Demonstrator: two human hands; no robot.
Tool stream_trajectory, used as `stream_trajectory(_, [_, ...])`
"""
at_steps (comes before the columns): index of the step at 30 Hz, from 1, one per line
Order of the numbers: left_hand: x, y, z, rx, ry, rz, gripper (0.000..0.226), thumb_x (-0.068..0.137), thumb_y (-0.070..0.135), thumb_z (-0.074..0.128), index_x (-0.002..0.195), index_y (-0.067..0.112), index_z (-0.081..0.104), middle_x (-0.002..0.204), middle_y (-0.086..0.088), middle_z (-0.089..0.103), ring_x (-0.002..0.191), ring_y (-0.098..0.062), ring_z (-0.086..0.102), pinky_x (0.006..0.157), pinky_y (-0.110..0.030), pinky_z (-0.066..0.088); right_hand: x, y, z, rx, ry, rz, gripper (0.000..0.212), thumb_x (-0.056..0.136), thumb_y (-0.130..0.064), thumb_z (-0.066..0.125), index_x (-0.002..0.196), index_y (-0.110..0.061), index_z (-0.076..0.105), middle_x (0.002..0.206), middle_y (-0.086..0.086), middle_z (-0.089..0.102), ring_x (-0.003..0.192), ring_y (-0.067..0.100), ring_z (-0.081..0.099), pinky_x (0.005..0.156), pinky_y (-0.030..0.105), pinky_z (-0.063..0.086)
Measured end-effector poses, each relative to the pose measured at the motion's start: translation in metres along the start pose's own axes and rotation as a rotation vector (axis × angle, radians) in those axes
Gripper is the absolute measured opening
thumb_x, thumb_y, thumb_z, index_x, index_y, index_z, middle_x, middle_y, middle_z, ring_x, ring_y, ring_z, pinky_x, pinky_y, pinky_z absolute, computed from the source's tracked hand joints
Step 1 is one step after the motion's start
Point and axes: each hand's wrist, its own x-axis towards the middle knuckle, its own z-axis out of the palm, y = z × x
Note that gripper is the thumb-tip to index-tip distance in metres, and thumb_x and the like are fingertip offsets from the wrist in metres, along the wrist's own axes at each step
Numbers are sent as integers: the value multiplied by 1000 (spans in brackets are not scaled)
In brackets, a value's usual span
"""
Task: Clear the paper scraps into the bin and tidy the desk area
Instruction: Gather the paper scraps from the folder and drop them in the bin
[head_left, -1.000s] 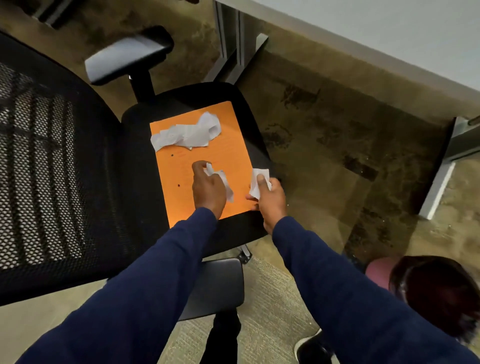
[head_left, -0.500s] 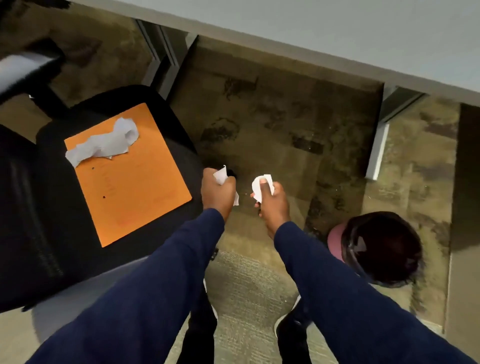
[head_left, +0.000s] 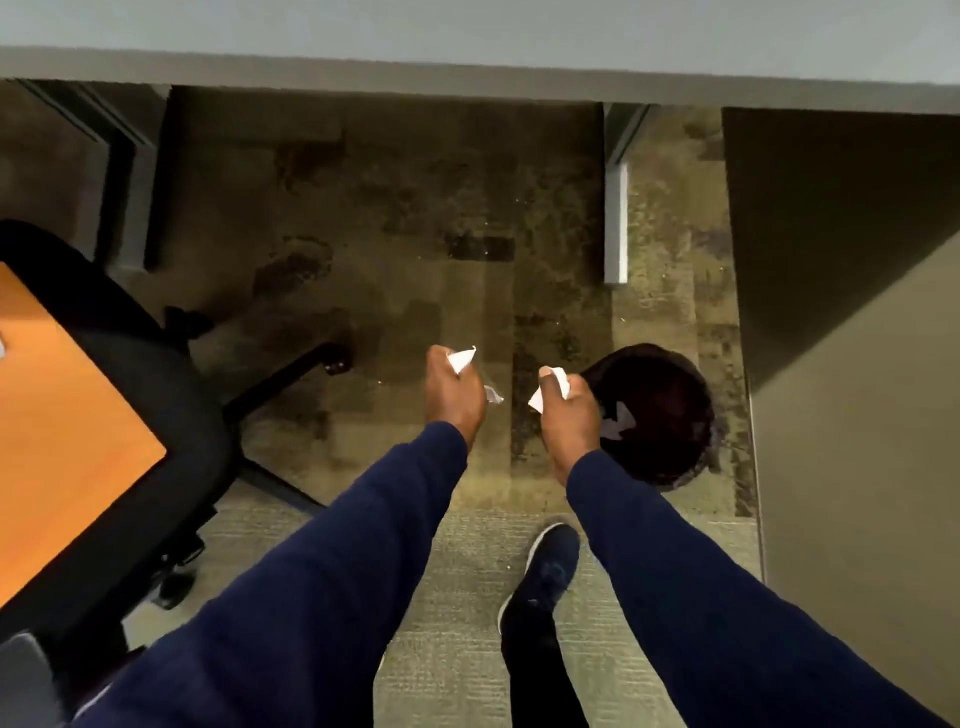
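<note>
My left hand (head_left: 453, 397) grips a white paper scrap (head_left: 462, 358) above the carpet, left of the bin. My right hand (head_left: 567, 415) grips another white scrap (head_left: 557, 384) right at the near-left rim of the round dark bin (head_left: 670, 410). A pale scrap (head_left: 618, 422) lies inside the bin. At the left edge, an orange sheet (head_left: 57, 441) rests on the black seat of the office chair (head_left: 171, 395); a sliver of white paper shows at its far left.
The grey desk edge (head_left: 467, 78) runs across the top, with metal legs (head_left: 616, 218) under it. A grey panel (head_left: 857, 364) stands just right of the bin. The chair's base and castors (head_left: 332, 364) spread left of my hands. My shoe (head_left: 550, 566) is below.
I have turned right, away from the chair. Both hands carried their scraps off the orange sheet and toward the bin; my right hand now reaches its rim.
</note>
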Motion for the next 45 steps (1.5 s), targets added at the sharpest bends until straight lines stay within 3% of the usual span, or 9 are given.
stream_trajectory(4, [-5,-2,63,5,-80,6,9,95,9,45,102,15,44,95,-4,53,76,-17,53,64,-31,48,29,29,-47,-43,90,43,35,103,-41,47,107,-8,58,98,6,61,83,17,55,73,29,39])
stream_trajectory(8, [-13,-12,125,32,-227,-19,12,89,17,49,96,24,43,104,-13,59,86,-31,63,72,-50,58,59,65,-86,-37,165,157,51,102,-48,44,120,-4,61,114,16,66,105,34,62,87,38,48])
stream_trajectory(10, [-17,-16,149,78,-288,-20,16,85,16,48,96,25,42,108,-15,59,93,-34,64,76,-49,57,70,80,-99,-18,195,188,52,102,-48,43,126,-5,60,120,16,66,112,35,61,96,42,49])
stream_trajectory(21, [-20,-62,253,249,-423,-38,32,90,8,60,116,19,46,120,-11,57,104,-24,60,91,-40,54,130,140,-154,-24,243,343,60,102,-54,35,131,-6,57,131,16,61,118,37,57,104,50,45])
stream_trajectory(26, [-17,-74,275,249,-428,-88,38,92,11,63,127,9,47,118,-8,59,108,-24,60,96,-43,53,150,154,-158,-34,210,388,66,95,-65,30,121,-11,59,115,17,68,103,39,64,93,54,54])
stream_trajectory(30, [-11,-81,289,251,-452,-72,47,84,18,74,123,11,48,118,-9,60,108,-25,61,95,-41,53,160,157,-160,74,182,432,54,98,-59,35,112,-11,57,94,12,68,71,25,64,60,37,56])
stream_trajectory(35, [-3,-98,302,314,-512,-60,90,70,32,77,147,20,32,137,-13,54,122,-28,56,104,-44,48,164,160,-161,161,159,463,47,99,-56,38,113,-15,57,102,12,64,90,30,66,71,40,61])
stream_trajectory(39, [-1,-103,301,279,-537,-86,100,65,38,75,151,21,27,142,-10,49,128,-25,53,108,-43,45,164,164,-162,131,186,477,61,93,-64,36,125,-16,55,94,7,62,74,24,60,84,52,59])
stream_trajectory(45, [-10,-88,279,315,-545,-51,74,82,27,76,145,18,39,138,-9,53,122,-25,56,104,-45,48,157,164,-162,107,188,444,63,92,-65,34,123,-16,58,77,2,53,64,21,53,85,55,59])
